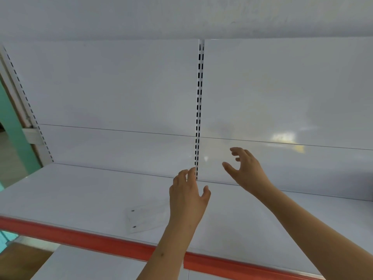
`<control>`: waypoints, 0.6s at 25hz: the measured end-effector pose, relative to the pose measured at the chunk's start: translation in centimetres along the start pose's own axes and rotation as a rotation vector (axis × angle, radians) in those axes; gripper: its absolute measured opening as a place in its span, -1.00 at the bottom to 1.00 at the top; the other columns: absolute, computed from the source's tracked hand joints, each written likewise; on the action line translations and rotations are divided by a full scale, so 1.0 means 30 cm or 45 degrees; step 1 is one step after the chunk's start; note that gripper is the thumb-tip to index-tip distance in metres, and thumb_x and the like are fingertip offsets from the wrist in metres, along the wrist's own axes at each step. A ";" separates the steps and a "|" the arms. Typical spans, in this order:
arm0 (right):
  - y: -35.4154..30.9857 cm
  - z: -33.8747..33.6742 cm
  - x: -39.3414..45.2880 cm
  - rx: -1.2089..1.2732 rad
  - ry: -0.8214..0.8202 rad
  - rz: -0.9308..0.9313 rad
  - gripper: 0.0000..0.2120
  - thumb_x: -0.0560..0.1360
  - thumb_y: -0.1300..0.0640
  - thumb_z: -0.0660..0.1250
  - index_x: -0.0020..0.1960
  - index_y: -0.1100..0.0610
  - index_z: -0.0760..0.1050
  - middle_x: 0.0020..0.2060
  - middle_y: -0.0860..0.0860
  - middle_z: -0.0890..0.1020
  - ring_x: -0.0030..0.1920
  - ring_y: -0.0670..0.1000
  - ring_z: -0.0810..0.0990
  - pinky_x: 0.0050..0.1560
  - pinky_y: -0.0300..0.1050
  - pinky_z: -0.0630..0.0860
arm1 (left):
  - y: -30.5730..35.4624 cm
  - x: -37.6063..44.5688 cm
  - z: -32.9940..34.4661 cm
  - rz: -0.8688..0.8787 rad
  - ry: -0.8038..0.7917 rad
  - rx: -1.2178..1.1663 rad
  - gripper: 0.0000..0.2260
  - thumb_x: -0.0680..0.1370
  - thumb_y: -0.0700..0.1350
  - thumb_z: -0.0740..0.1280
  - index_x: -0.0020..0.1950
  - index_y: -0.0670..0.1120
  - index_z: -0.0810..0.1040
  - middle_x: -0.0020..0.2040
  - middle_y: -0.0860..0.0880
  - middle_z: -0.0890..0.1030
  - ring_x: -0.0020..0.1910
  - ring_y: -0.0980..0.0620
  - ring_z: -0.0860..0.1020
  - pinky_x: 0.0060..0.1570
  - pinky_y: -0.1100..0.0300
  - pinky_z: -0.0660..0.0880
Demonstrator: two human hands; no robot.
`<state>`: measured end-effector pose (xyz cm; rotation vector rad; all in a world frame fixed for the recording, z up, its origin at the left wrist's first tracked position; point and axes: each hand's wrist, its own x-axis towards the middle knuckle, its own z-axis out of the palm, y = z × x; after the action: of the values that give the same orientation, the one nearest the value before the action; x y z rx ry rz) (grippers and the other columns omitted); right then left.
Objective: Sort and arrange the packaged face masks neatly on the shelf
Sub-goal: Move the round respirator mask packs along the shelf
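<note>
a: which step is this?

b: judging from how things lie, an early one, or a pause between packs. both hands are up over the white shelf [80,199] and neither carries anything. the left hand [187,197] is released, fingers straight and reaching toward the slotted upright [198,110] just beyond its fingertips. the right hand [244,168] is also released, fingers loosely spread and a little curled, thumb out, raised in front of the back panel [282,87].

a: and the packaged face masks?

b: i can't point to a stack of them. the only candidate is a flat, clear packet [145,218] lying on the shelf just to the left of the left wrist, close to the front. it's nearly see-through with 2 small dark dots along one edge. whether it holds a mask i can't tell; it's too faint.

a: so what does the next move call for?

b: my guess: either hand drops to that packet, the left being nearest, pinches an edge and slides it square to the back panel. it's thin and slick, so it will likely need a fingertip under a corner. if more packs exist, they're outside this view and have to be fetched first.

a: any brand, label, price tag?

b: none readable. the red strip [101,242] along the shelf front, below both wrists, shows no writing. the packet shows no print i can make out.
</note>
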<state>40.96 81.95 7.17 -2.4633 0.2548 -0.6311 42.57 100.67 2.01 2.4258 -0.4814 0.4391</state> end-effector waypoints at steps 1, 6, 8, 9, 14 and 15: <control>-0.007 0.005 0.002 0.005 -0.012 0.005 -0.46 0.52 -0.08 0.38 0.42 0.07 0.35 0.27 -0.01 0.49 0.20 0.00 0.53 0.16 -0.09 0.48 | -0.014 -0.002 -0.002 -0.024 -0.016 0.006 -0.44 0.62 0.13 0.23 0.58 0.01 0.19 0.51 0.00 0.30 0.46 0.00 0.31 0.40 0.10 0.34; -0.043 0.011 0.023 -0.074 0.081 0.160 -0.87 0.48 0.15 0.34 -0.18 0.07 0.39 -0.31 -0.05 0.44 -0.29 0.04 0.41 -0.32 -0.11 0.34 | -0.062 -0.016 -0.010 -0.021 -0.045 0.013 -0.43 0.62 0.12 0.24 0.58 -0.01 0.20 0.50 -0.01 0.32 0.44 -0.01 0.33 0.36 0.11 0.35; -0.054 0.013 0.020 -0.130 0.124 0.241 -0.75 0.41 0.27 0.22 -0.34 0.07 0.22 -0.46 -0.03 0.28 -0.38 0.05 0.23 -0.38 -0.13 0.13 | -0.077 -0.014 -0.014 -0.017 -0.049 0.017 -0.43 0.62 0.12 0.24 0.58 -0.01 0.19 0.51 0.00 0.31 0.45 0.00 0.32 0.36 0.12 0.34; -0.058 0.014 0.020 -0.119 0.134 0.196 -0.77 0.42 0.25 0.24 -0.32 0.06 0.25 -0.43 -0.03 0.32 -0.38 0.04 0.26 -0.38 -0.14 0.17 | -0.084 -0.013 -0.017 -0.018 -0.050 0.018 -0.44 0.63 0.12 0.23 0.58 0.00 0.18 0.51 0.00 0.31 0.45 0.00 0.31 0.36 0.13 0.33; -0.053 0.044 0.008 -0.135 -0.165 0.038 -0.33 0.48 -0.23 0.37 0.47 0.03 0.27 0.39 0.02 0.40 0.37 0.09 0.40 0.34 0.07 0.40 | -0.117 -0.005 -0.013 -0.025 -0.080 0.046 -0.43 0.62 0.14 0.23 0.59 0.01 0.18 0.51 0.00 0.32 0.46 0.00 0.32 0.38 0.11 0.33; -0.047 0.053 0.015 -0.105 -0.152 0.036 -0.29 0.49 -0.24 0.34 0.52 0.04 0.22 0.45 0.03 0.35 0.42 0.11 0.36 0.39 0.07 0.36 | -0.127 -0.002 -0.010 -0.032 -0.092 0.052 -0.43 0.62 0.15 0.23 0.59 0.00 0.18 0.51 0.00 0.32 0.45 0.00 0.32 0.38 0.10 0.33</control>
<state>42.20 83.75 7.00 -2.5605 0.2728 -0.4686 44.12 103.71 0.27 2.4914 -0.4768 0.3545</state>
